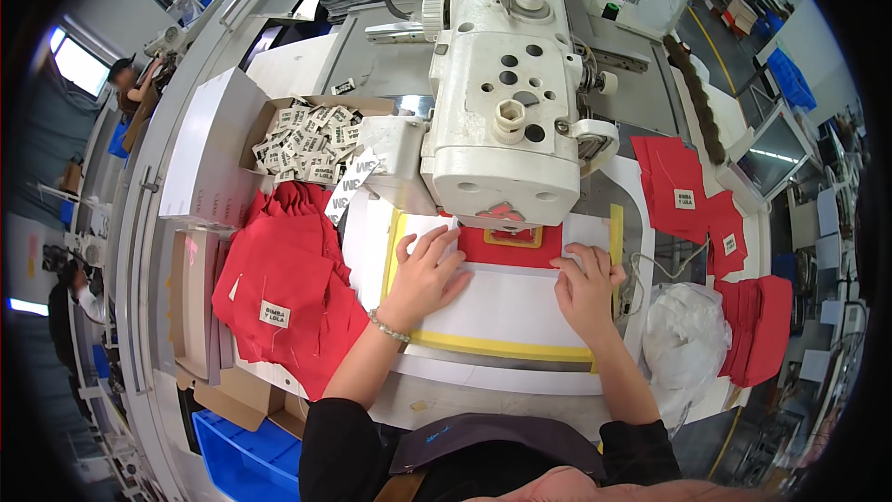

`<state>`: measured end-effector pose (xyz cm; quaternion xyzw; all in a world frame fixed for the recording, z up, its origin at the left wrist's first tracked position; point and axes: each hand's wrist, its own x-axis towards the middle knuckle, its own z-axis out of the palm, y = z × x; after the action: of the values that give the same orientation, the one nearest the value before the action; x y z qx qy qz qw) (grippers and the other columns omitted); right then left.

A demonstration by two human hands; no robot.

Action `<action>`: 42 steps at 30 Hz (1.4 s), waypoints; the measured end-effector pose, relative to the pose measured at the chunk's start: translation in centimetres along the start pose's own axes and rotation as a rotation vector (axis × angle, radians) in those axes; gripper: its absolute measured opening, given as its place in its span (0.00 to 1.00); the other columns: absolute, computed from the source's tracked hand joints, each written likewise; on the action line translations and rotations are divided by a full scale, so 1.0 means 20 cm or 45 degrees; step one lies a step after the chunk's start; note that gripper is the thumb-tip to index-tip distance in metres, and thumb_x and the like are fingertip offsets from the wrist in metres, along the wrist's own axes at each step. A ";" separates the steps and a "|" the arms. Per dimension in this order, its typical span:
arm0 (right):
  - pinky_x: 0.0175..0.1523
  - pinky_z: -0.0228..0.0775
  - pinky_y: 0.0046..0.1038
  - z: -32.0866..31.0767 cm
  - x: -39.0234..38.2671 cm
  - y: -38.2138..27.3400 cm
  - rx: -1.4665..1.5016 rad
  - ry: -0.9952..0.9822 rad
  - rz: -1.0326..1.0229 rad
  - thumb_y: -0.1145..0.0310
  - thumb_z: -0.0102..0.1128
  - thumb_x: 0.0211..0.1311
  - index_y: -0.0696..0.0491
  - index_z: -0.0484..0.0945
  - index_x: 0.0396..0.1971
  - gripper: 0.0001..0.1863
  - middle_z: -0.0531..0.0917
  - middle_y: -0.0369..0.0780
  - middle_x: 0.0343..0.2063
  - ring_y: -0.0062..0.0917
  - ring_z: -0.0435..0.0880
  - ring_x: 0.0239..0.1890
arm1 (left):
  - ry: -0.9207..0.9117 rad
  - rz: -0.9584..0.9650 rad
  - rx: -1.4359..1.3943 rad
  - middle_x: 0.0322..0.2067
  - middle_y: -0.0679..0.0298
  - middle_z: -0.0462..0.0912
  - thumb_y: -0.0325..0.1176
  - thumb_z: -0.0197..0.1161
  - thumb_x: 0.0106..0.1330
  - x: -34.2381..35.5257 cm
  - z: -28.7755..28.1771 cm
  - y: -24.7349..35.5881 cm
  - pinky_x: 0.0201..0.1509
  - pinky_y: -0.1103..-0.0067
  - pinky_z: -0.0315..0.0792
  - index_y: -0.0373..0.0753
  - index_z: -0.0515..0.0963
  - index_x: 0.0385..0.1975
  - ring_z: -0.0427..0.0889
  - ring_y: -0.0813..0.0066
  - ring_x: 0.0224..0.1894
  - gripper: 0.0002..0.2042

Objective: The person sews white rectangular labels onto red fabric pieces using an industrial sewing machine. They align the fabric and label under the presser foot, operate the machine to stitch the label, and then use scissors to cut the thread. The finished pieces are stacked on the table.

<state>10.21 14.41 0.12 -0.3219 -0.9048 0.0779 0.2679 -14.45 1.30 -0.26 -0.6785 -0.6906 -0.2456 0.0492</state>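
Under the head of a white industrial sewing machine (pixel 497 167) lies a red fabric piece (pixel 548 253), with a yellow-edged frame on it. The fabric rests on a white template board (pixel 492 311) bordered with yellow tape. My left hand (pixel 425 277), a beaded bracelet at its wrist, lies with fingers spread on the board by the fabric's left edge. At the right edge, my right hand (pixel 587 286) touches down with bent, parted fingers. Neither hand grips anything that I can see. The machine head hides the fabric's far side.
Left of the board, red fabric pieces (pixel 288 279) with sewn labels are heaped below a box of loose labels (pixel 311 144). More red pieces (pixel 671 188) lie at right, near a clear plastic bag (pixel 686 330). A blue crate (pixel 246 455) stands lower left. People work far left.
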 end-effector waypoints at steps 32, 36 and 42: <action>0.49 0.46 0.35 0.02 -0.01 0.02 0.010 0.057 0.053 0.77 0.62 0.43 0.44 0.80 0.32 0.14 0.78 0.30 0.44 0.26 0.73 0.50 | 0.032 -0.018 0.000 0.53 0.66 0.77 0.38 0.70 0.54 0.00 0.01 -0.01 0.64 0.62 0.51 0.47 0.80 0.33 0.72 0.70 0.59 0.09; 0.50 0.46 0.35 0.02 -0.01 0.02 0.044 0.032 0.058 0.77 0.62 0.43 0.44 0.80 0.32 0.14 0.78 0.30 0.44 0.26 0.73 0.50 | 0.021 -0.033 -0.004 0.53 0.67 0.77 0.38 0.71 0.54 0.00 0.01 -0.01 0.64 0.62 0.52 0.47 0.80 0.34 0.72 0.69 0.60 0.10; 0.50 0.47 0.36 0.02 -0.02 0.02 0.063 -0.005 0.072 0.78 0.62 0.43 0.44 0.82 0.33 0.15 0.78 0.30 0.43 0.26 0.73 0.50 | 0.019 -0.053 -0.007 0.54 0.67 0.77 0.38 0.71 0.54 -0.01 0.00 -0.01 0.64 0.62 0.52 0.48 0.80 0.37 0.72 0.68 0.60 0.12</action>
<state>10.41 14.49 -0.43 -0.3404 -0.8936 0.1085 0.2716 -14.59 1.21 -0.42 -0.6621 -0.7037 -0.2533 0.0474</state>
